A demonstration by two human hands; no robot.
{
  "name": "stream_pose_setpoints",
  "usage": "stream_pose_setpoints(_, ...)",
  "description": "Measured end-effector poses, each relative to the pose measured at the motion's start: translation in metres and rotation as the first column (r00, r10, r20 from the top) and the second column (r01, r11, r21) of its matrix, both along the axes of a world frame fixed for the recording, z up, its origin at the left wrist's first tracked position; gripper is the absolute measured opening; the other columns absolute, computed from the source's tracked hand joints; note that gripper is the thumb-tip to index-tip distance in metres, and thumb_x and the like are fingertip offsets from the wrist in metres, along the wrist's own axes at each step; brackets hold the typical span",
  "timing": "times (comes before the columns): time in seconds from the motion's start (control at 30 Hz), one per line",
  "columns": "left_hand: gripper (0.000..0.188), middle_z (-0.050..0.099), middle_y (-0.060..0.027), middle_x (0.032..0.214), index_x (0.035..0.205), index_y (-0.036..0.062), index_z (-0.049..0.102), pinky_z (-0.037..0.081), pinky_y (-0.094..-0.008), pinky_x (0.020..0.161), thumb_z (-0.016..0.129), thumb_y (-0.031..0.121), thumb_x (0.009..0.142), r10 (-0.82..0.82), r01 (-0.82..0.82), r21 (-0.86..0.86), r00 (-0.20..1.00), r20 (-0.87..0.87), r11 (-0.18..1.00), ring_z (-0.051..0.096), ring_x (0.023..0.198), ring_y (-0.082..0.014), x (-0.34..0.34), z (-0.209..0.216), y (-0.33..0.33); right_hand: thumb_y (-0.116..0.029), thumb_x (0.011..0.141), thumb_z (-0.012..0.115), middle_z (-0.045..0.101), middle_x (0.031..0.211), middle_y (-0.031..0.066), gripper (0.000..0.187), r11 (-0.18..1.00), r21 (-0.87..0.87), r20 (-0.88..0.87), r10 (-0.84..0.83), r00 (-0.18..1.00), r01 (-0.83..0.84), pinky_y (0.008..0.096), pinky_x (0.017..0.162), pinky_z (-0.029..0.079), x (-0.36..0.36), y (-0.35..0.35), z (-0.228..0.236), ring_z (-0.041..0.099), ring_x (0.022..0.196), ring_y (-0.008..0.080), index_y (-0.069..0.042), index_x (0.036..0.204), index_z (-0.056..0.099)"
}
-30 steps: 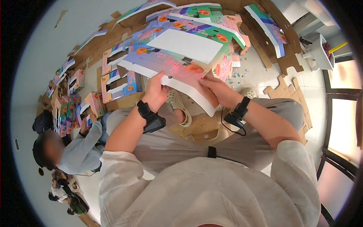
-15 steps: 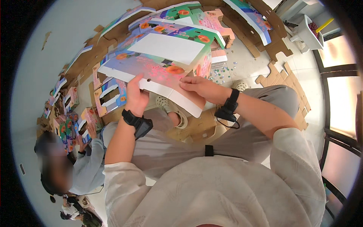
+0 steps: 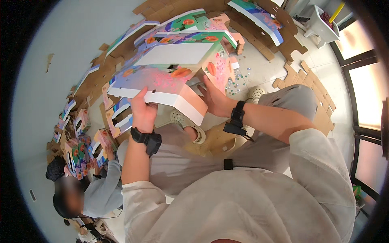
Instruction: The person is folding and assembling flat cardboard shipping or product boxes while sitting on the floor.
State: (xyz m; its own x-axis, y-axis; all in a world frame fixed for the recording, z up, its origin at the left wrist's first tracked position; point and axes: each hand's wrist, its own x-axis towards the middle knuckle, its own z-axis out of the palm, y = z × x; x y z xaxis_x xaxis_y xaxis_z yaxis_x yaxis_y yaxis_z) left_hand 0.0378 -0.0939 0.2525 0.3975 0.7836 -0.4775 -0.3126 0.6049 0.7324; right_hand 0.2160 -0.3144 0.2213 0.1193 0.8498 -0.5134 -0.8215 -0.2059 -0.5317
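A printed cardboard box, part-folded, with a purple, pink and green pattern of peaches and a white panel on top, is tilted in front of me. My left hand pinches its near white-edged flap, thumb on top and fingers underneath. At the box's right corner my right hand has its fingers apart, beside the gap between the bent near flap and the peach-printed side panel. Some of its fingertips are partly hidden there, and the hand does not grip the box.
Printed cardboard sheets and brown cardboard lie around on the tiled floor. Small shiny bits are scattered right of the box. At lower left a person handles another box. A white basin stands at far right.
My right hand has let go of the near flap's edge and moved up to the box's right corner, its fingers spreading. The flap's right part now bends down further; my left hand keeps its hold.
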Motion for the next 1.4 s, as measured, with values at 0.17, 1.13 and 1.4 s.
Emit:
stream_pose_setpoints(0.17, 0.025, 0.068, -0.0113, 0.118, 0.127, 0.0024, 0.059, 0.063, -0.0424, 0.091, 0.063, 0.005, 0.103, 0.052, -0.053, -0.029, 0.998, -0.037, 0.998, 0.071, 0.106, -0.0279, -0.005, -0.014, 0.005, -0.068, 0.108, 0.043, 0.026, 0.173, 0.0023, 0.080, 0.996, 0.066, -0.174, -0.053, 0.983, 0.065, 0.0518, 0.126, 0.034, 0.016, 0.006, 0.004, 0.033, 0.157, 0.0310, -0.022, 0.169, 0.019)
stream_pose_setpoints(1.13, 0.065, 0.072, -0.0250, 0.127, 0.152, -0.0054, 0.036, 0.062, -0.0422, 0.075, 0.046, 0.040, 0.106, -0.873, 0.739, -0.466, 0.379, -0.308, 0.486, 0.077, 0.096, -0.0352, 0.030, -0.074, -0.047, -0.038, 0.110, 0.052, 0.065, 0.075, 0.0085, 0.044, 0.917, -0.153, 0.879, -0.044, 0.475, 0.369, 0.0375, 0.053, 0.051, 0.147, 0.040, -0.091, 0.066, 0.068, 0.0191, 0.001, 0.102, 0.070)
stream_pose_setpoints(1.4, 0.054, 0.079, -0.0255, 0.097, 0.125, -0.0123, 0.062, 0.059, -0.0369, 0.060, 0.053, 0.035, 0.100, -0.797, 0.866, -0.310, 0.153, -0.584, 0.393, 0.077, 0.069, -0.0318, 0.047, -0.046, -0.052, -0.041, 0.109, 0.056, 0.068, 0.075, 0.0106, 0.048, 0.931, -0.129, 0.945, 0.010, 0.328, 0.342, 0.0348, 0.045, 0.049, 0.175, 0.044, -0.096, 0.065, 0.057, 0.0176, 0.005, 0.107, 0.070)
